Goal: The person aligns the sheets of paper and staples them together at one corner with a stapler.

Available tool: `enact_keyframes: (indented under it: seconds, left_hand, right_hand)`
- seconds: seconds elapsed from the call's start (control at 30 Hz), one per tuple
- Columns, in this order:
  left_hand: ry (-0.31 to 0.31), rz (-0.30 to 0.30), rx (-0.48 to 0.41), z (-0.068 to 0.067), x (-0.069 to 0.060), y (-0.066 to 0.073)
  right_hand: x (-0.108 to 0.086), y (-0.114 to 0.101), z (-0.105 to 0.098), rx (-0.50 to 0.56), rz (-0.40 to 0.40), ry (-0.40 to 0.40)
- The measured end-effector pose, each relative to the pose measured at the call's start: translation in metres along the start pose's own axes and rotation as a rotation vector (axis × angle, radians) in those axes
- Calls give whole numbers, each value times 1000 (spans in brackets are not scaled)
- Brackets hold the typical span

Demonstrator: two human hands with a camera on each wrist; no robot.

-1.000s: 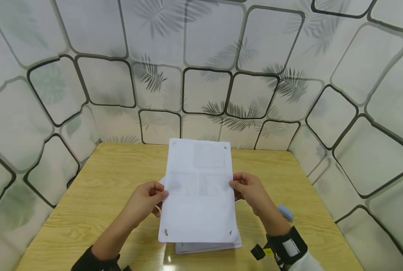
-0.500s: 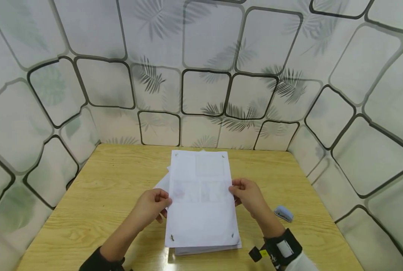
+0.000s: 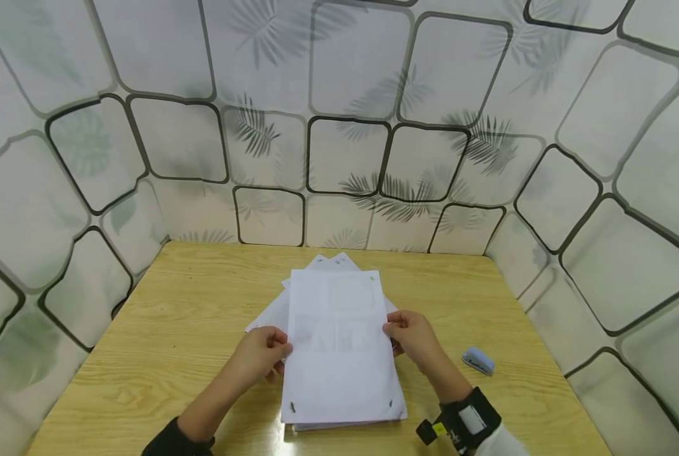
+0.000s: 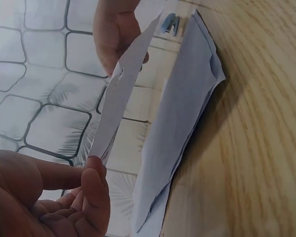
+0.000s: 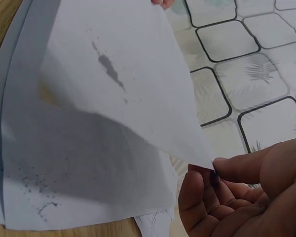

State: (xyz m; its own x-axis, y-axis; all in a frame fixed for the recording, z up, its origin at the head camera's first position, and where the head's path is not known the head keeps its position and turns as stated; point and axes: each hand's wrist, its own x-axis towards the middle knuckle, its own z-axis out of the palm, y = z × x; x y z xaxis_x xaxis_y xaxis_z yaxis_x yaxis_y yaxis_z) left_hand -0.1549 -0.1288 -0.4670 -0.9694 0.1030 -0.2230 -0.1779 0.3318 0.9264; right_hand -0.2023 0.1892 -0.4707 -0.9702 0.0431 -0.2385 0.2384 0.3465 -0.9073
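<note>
A white sheet (image 3: 339, 373) with small marks near its corners is held by both side edges above other papers. My left hand (image 3: 262, 356) pinches its left edge, and my right hand (image 3: 416, 339) pinches the right one. Under it, more white papers (image 3: 268, 315) lie fanned out on the table. The left wrist view has the raised sheet (image 4: 121, 94) between thumb and finger of the left hand (image 4: 54, 197), apart from the papers (image 4: 177, 108) below. In the right wrist view, the right hand (image 5: 246, 192) pinches a corner of the sheet (image 5: 128, 64).
A small blue stapler (image 3: 478, 361) lies on the wooden table (image 3: 203, 285), right of my right hand. Patterned light curtains (image 3: 351, 82) surround the table at the back and on both sides.
Both hands have lowered the sheet toward the table's near edge, and the left has shifted slightly right. The fanned papers behind it have come into view.
</note>
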Motion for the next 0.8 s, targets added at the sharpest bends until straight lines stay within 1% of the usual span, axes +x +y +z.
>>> enact_keyframes:
  seconds: [0.27, 0.43, 0.67, 0.8]
  left_hand:
    - [-4, 3, 26, 6, 9, -13]
    - [-8, 7, 59, 9, 15, -20]
    - [2, 31, 102, 13, 19, -27]
    - [-5, 33, 96, 15, 21, -32]
  right_hand:
    - [3, 9, 5, -37, -3, -6]
    - [5, 13, 7, -50, 21, -18]
    - [6, 16, 9, -71, 59, -28]
    - [6, 18, 9, -82, 62, -31]
